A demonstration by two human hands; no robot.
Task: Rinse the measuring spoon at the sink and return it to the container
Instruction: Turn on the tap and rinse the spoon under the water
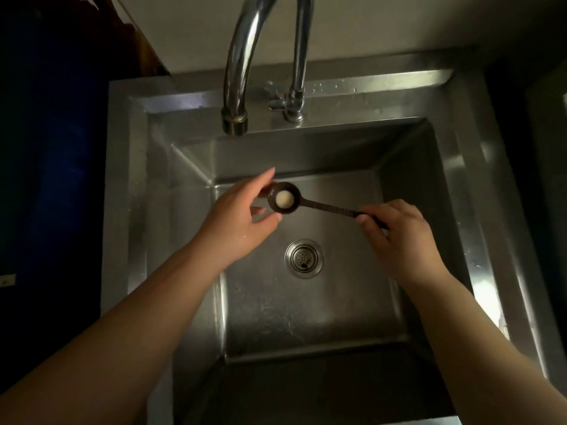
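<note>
A dark measuring spoon (322,205) with a long ridged handle is held level over the steel sink (129,210). Its round bowl shows a pale patch inside. My right hand (399,237) pinches the handle's far end. My left hand (242,216) cups the bowl from the left, with fingers and thumb around its rim. The curved chrome tap (234,87) ends above and behind the spoon's bowl, and no water runs from it. No container is in view.
The tap's lever valve (288,102) stands on the sink's back ledge, which has water drops on it. A round strainer drain (304,258) sits in the basin floor below the spoon. To the left it is dark, with a blue surface (52,148).
</note>
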